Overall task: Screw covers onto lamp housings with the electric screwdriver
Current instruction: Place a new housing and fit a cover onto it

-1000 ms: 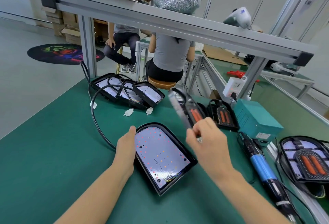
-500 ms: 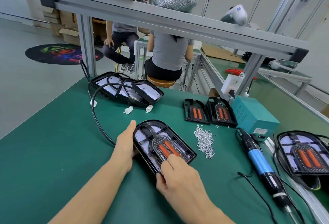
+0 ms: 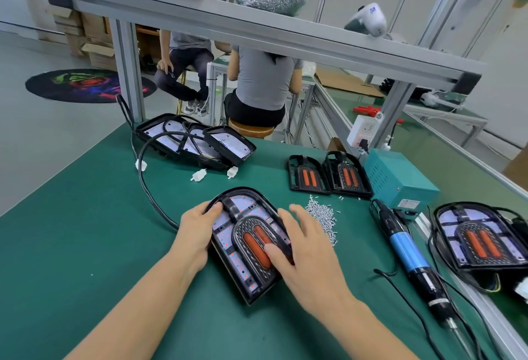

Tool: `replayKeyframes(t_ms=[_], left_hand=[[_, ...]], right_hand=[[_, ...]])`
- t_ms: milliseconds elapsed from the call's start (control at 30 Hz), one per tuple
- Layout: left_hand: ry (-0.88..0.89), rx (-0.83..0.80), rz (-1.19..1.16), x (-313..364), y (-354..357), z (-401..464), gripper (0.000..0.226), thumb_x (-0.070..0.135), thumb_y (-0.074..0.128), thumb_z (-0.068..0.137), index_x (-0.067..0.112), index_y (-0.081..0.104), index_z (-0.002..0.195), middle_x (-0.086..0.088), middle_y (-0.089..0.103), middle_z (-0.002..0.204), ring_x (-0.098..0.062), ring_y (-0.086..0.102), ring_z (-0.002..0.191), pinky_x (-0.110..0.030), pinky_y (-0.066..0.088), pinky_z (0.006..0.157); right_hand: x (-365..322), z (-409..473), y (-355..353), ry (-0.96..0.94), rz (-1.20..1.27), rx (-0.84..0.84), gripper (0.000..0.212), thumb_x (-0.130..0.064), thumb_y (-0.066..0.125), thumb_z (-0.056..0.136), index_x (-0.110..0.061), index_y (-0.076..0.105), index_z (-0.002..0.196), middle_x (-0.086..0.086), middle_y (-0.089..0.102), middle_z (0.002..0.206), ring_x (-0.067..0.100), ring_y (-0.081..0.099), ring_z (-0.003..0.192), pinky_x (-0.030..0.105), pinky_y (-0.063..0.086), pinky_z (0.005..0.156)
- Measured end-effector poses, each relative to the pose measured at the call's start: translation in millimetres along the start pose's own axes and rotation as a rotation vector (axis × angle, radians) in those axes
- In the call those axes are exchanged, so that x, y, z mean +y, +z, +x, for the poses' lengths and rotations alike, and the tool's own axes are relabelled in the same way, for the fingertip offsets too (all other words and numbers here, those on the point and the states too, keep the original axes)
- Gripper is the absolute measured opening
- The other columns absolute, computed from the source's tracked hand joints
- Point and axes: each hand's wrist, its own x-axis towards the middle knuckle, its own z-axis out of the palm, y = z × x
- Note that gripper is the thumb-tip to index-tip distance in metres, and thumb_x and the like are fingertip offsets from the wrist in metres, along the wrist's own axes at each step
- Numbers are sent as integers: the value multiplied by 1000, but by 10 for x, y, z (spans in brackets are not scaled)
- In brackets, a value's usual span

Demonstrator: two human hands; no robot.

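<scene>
Work surface: green bench mat, seen from the head camera.
Lamp housing: black housing lay flat at the centre of the mat, rounded end away from the person.
Cover: black cover with two orange inserts sat on top of the housing, inside its rim.
Left hand: left hand gripped the housing's left edge, thumb curled over the rim near the rounded end, fingers hidden under the side.
Right hand: right hand lay flat over the right part of the cover, fingers spread and straight, thumb pressing on an orange insert; nothing was grasped.
Screws: loose pile of small screws lay just right of the housing, near the right fingertips but apart from them.
Electric screwdriver: blue and black screwdriver lay on the mat well right of both hands, tip toward the person, untouched.
Spare covers: two covers side by side beyond the screws.
Other lamps: stacked housings at the far left; one covered lamp at the right edge.
Power unit: teal box behind the screwdriver.
</scene>
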Motion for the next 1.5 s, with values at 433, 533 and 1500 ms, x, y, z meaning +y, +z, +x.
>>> replayKeyframes(t_ms=[433,533,1500], left_hand=[[336,129,1242,-85,90,63,35,16,43,94,18,48,129,-10,56,122,-32,46,113,-41,34,91],[311,100,1402,-28,79,69,34,16,41,93,18,49,126,-9,57,117,-31,44,111,-41,33,87],[577,-455,1834,-119,1706,168,28,-1,49,82,14,37,61,1,38,59,-25,43,71,-45,25,107]], right_hand=[[71,62,190,178,71,-103,72,-59,36,98,-23,14,156,-1,42,138,23,48,123,35,38,98],[94,79,147,179,104,-123,69,-60,35,98,-23,20,155,1,45,138,23,46,126,35,37,102],[1637,29,-425,729,-205,-29,24,-7,56,92,-8,47,114,13,54,122,33,52,111,34,42,80]])
